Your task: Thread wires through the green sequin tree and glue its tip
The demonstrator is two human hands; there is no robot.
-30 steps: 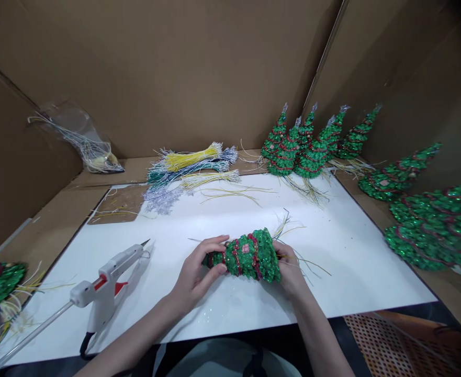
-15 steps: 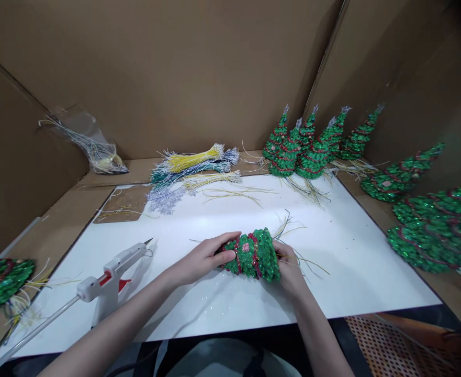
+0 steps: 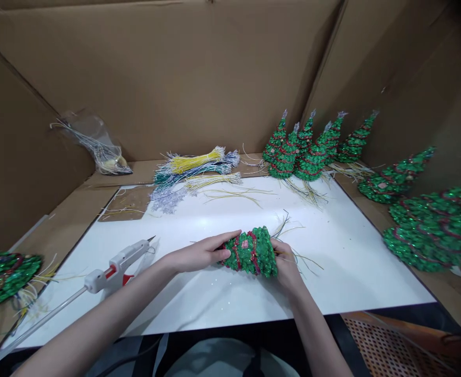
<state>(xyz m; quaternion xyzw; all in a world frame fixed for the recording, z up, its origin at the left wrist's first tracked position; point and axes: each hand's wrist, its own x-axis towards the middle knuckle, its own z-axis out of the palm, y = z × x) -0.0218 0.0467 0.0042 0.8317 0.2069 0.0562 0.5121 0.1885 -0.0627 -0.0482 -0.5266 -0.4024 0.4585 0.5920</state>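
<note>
A small green tinsel Christmas tree with red garland lies on its side over the white board, its wide base turned right. My left hand is closed around the narrow end, thumb and fingers on the near and far sides. At the base, my right hand has its fingers curled at the opening, where thin yellow and green wires stick out; the fingertips are partly hidden by the tree. Left of my hands stands a white glue gun with a red trigger and a glue stick in its back.
Several finished-looking trees stand at the back right, with more along the right side. Bundles of coloured wires and clear snowflake-like pieces lie at the back. A plastic bag leans at the left; another tree lies below it. Cardboard walls surround the board.
The view has shifted slightly. Both hands keep their hold on the tree, which has barely moved.
</note>
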